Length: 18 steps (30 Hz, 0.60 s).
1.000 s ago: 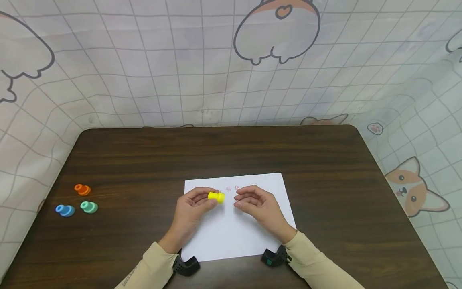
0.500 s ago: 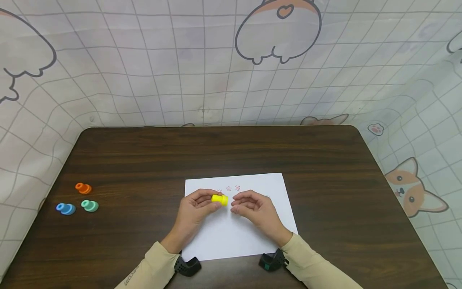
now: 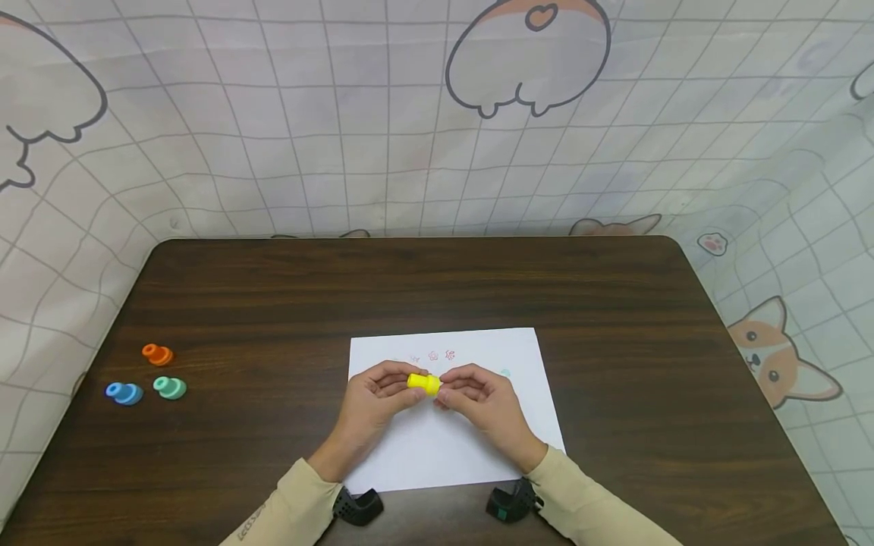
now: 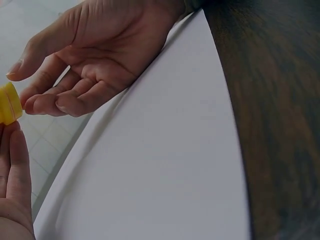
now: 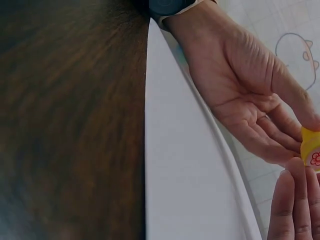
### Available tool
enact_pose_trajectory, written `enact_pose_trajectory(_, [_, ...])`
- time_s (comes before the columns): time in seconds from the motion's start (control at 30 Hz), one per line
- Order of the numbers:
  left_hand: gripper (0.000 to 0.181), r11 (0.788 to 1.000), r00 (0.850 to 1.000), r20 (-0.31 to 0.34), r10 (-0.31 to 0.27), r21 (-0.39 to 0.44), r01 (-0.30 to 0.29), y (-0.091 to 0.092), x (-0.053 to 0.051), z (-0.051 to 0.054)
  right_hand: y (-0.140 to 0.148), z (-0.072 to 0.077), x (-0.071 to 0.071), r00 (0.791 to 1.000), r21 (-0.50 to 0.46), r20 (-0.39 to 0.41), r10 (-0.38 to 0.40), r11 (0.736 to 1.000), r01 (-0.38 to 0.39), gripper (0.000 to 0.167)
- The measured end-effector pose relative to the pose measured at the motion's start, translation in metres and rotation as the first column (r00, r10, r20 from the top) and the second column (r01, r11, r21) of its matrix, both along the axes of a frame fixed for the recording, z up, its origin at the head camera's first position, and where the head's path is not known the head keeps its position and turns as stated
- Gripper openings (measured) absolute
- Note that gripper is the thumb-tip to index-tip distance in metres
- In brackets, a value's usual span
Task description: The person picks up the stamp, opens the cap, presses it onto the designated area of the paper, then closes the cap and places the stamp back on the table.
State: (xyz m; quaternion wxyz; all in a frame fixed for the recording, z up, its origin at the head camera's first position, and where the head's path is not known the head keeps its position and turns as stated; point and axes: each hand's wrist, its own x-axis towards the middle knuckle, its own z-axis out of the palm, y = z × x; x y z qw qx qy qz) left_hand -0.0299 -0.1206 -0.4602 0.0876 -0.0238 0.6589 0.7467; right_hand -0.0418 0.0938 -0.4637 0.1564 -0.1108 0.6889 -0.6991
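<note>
My left hand (image 3: 374, 398) holds a small yellow stamp (image 3: 423, 384) between thumb and fingers, lying sideways above the white paper (image 3: 444, 455). In the right wrist view, a red flower shows on the end of the stamp (image 5: 309, 142) that faces my right hand. My right hand (image 3: 493, 398) is at that end, fingers loosely bent and fingertips close against it. In the left wrist view a small gap shows between the right thumb (image 4: 22, 67) and the yellow stamp (image 4: 8, 104). Small red flower prints (image 3: 433, 356) mark the paper's upper part.
Orange (image 3: 158, 355), blue (image 3: 124, 393) and mint-green (image 3: 169, 387) stamps lie on the left of the dark wooden table (image 3: 423, 280). A faint green print (image 3: 505, 372) is at the paper's right. A patterned cloth (image 3: 382, 136) hangs behind the table.
My left hand has moved the yellow stamp to the right, and its far end has come up to the right hand's fingertips. The gap between the hands has closed.
</note>
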Motion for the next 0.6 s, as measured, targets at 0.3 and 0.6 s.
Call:
enact_pose_trajectory(0.3, [0.041, 0.998, 0.999, -0.02, -0.035, 0.049, 0.036, 0.0001, -0.0004, -0.0031, -0.0027, 0.0022, 0.002, 1.0, 0.005, -0.002, 0.002, 1.0, -0.002, 0.031])
enact_pose_trajectory(0.6, [0.038, 0.999, 1.0, -0.009, -0.028, 0.034, 0.028, 0.0007, 0.0024, -0.0045, -0.0038, -0.0006, 0.0046, 1.0, 0.009, -0.013, 0.02, 1.0, -0.019, 0.031])
